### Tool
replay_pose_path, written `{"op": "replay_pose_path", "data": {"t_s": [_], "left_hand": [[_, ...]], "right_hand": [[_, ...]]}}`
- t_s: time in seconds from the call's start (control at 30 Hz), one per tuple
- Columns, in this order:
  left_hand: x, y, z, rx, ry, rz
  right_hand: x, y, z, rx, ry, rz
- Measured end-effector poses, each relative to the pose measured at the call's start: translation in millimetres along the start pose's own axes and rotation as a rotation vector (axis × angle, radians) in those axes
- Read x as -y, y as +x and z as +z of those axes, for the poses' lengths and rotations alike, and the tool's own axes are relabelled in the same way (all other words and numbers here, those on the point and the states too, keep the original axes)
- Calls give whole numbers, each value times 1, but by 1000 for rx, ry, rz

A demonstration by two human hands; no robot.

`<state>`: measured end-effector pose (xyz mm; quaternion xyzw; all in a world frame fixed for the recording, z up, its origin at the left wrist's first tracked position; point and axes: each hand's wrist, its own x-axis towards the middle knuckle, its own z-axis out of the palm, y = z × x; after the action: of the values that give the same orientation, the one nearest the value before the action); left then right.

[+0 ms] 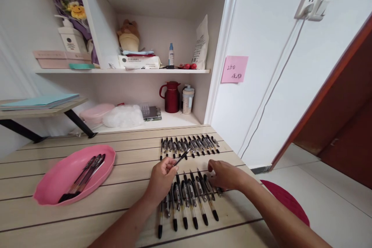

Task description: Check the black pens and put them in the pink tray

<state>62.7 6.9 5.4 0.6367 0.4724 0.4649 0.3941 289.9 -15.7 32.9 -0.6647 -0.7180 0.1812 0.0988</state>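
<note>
My left hand (pixel 162 176) pinches a black pen (pixel 182 157) between thumb and fingers, its tip pointing up and to the right. Below it lies a near row of uncapped gel pens (pixel 185 205) with clear barrels and black ends, with pen caps (pixel 191 193) between them. My right hand (pixel 225 175) is lowered at the right end of this row, fingers curled down; what lies between its fingertips is hidden. Part of a cap (pixel 219 192) shows just below that hand. Farther back is a second row of pens and caps (pixel 188 146), side by side.
A pink tray (pixel 106 159) on the left holds several capped pens (pixel 84 178). Behind the wooden table (pixel 128 186) stand shelves with a red jug (pixel 172 97), a cup (pixel 188 100) and a plastic bag (pixel 123 116). A small raised shelf (pixel 58 104) stands at left.
</note>
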Motion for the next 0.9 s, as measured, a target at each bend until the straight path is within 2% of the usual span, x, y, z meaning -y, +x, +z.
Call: {"op": "replay_pose_path", "data": {"t_s": [0.1, 0.2, 0.27, 0.4, 0.5, 0.6, 0.77, 0.9], "left_hand": [[0, -1, 1, 27, 3, -3], [-2, -3, 2, 68, 4, -10], [-2, -5, 3, 102, -10, -14], [-1, -6, 5, 154, -44, -12], [2, -5, 4, 149, -49, -23], [3, -3, 4, 143, -41, -32], [1, -4, 5, 173, -27, -22], [-1, -6, 7, 196, -45, -16]], "right_hand": [[-6, -5, 12, -54, -18, -1], [-7, 1, 7, -96, 130, 42], [-2, 10, -1, -147, 381, 41], [16, 28, -8, -274, 1048, -17], [24, 37, -5, -358, 1276, -63], [25, 39, -2, -364, 1317, -94], [30, 32, 2, -264, 1232, -120], [40, 29, 14, -172, 1240, -122]]}}
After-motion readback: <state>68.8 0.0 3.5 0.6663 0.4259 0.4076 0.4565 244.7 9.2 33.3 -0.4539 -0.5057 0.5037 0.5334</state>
